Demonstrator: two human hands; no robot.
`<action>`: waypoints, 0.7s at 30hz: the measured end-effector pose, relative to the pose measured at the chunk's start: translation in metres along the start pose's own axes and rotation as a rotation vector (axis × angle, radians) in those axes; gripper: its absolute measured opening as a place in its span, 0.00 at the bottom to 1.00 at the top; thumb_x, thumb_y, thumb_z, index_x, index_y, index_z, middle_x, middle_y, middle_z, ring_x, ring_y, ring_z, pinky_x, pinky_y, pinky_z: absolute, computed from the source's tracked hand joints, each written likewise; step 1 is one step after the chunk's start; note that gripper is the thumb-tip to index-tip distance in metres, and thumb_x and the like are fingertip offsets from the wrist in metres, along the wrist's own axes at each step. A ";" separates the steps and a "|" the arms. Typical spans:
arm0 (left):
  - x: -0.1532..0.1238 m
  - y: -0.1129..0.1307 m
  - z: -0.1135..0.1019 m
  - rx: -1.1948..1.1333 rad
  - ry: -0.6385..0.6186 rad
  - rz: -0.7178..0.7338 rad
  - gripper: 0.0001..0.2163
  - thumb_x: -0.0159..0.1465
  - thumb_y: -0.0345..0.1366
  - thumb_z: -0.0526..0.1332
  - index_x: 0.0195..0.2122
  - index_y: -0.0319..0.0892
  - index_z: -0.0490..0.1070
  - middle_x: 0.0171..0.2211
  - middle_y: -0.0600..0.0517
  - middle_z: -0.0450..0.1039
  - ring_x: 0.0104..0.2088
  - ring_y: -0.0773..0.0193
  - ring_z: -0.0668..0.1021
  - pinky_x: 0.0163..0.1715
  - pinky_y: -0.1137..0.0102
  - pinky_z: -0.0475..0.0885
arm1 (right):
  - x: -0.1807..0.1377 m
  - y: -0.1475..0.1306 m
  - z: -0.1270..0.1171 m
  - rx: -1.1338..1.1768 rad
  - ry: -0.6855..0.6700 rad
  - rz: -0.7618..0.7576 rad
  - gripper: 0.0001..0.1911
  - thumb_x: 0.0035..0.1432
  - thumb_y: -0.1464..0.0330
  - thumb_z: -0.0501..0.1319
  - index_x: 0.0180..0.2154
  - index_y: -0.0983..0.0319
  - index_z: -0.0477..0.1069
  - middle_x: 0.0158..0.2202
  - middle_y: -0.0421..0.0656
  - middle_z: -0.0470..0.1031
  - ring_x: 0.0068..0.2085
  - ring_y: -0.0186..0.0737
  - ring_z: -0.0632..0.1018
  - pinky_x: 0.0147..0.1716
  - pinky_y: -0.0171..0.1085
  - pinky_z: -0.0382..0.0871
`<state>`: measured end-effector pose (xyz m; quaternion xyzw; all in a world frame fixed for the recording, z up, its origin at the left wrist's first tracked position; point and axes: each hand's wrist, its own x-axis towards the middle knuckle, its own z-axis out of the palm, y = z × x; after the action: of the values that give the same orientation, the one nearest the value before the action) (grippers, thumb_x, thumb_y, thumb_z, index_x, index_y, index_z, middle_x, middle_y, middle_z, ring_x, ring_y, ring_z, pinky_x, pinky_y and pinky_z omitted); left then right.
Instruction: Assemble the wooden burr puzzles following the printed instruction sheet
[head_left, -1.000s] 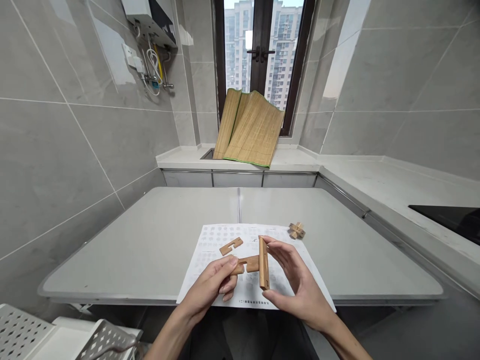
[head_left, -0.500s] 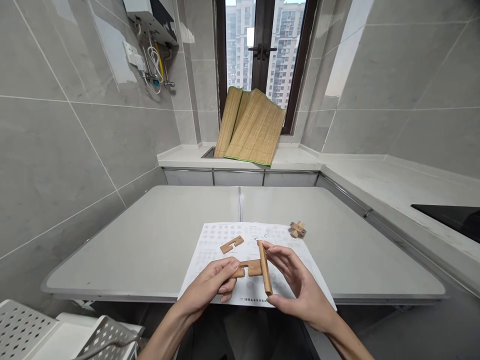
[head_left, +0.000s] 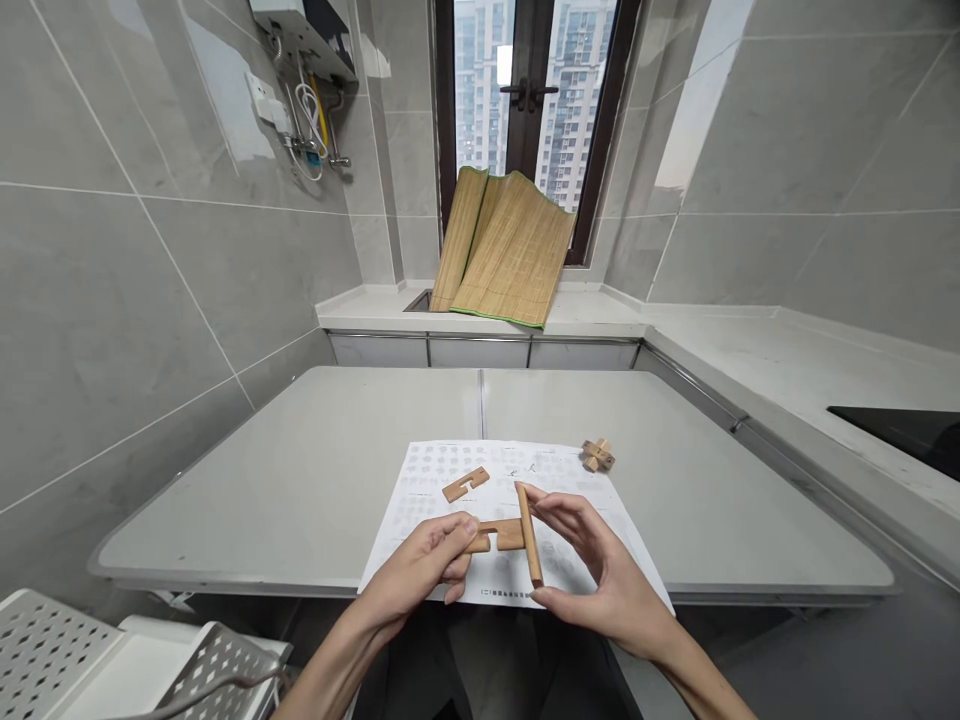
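Observation:
My left hand [head_left: 420, 570] pinches a flat notched wooden piece [head_left: 501, 537] by its left end, holding it level above a printed paper sheet [head_left: 450, 480]. My right hand [head_left: 600, 580] grips a second wooden piece [head_left: 529, 534] on edge between thumb and fingertips, crossing the right end of the first piece where the two meet. A third notched wooden piece [head_left: 465, 484] lies loose on the sheet, beyond my left hand. A small assembled wooden cross puzzle [head_left: 597, 455] rests on the grey table [head_left: 300, 480] by the sheet's far right corner.
A rolled bamboo mat [head_left: 502, 250] leans against the window on the back counter. A black cooktop [head_left: 900, 430] is set in the counter at right. White perforated racks [head_left: 112, 665] stand below the table's near left edge. A wall heater [head_left: 300, 40] hangs upper left.
The upright piece in my right hand has tilted slightly and sits lower against the flat piece. The view has shifted a little; both hands stay in place.

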<state>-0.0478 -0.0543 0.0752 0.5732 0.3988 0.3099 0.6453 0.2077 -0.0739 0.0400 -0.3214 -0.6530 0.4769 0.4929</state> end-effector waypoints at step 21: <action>-0.002 0.004 0.004 0.118 -0.012 0.022 0.23 0.72 0.60 0.58 0.32 0.44 0.62 0.21 0.63 0.51 0.20 0.71 0.62 0.27 0.71 0.59 | -0.004 0.002 -0.004 0.015 -0.035 0.022 0.30 0.56 0.70 0.77 0.55 0.50 0.67 0.74 0.48 0.63 0.73 0.52 0.65 0.72 0.56 0.60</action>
<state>-0.0452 -0.0578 0.0791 0.6163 0.4062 0.2896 0.6094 0.2124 -0.0752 0.0373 -0.3166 -0.6542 0.4927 0.4785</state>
